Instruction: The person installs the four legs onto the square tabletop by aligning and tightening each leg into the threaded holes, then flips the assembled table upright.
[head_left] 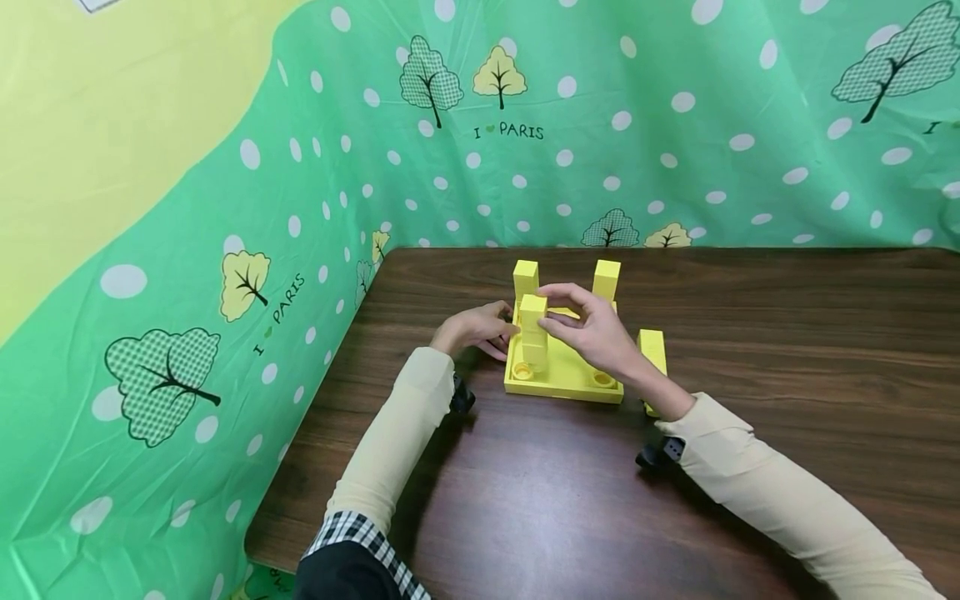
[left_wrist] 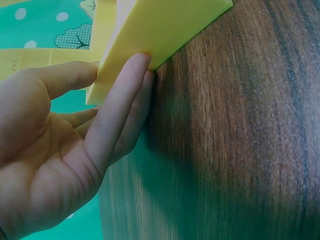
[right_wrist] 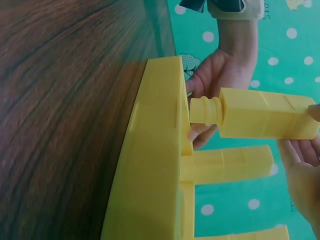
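A yellow square base [head_left: 566, 393] with a raised rim lies on the table, ring-shaped sockets at its near left [head_left: 522, 372] and near right [head_left: 603, 380] corners. Two square yellow legs, the far left one [head_left: 527, 279] and the far right one [head_left: 607, 278], stand upright at the back. My left hand [head_left: 480, 327] grips the left rim, thumb on one side and fingers on the outer face. Between thumb and fingers, my right hand [head_left: 592, 329] holds another yellow leg [right_wrist: 270, 115] upright by its top. Its narrow ridged end points down near the left socket; I cannot tell whether they touch.
One more yellow leg [head_left: 652, 352] is just right of the base, partly behind the right forearm. The dark wooden table [head_left: 787, 358] extends around the base. A green dotted cloth [head_left: 675, 125] hangs along the back and left sides.
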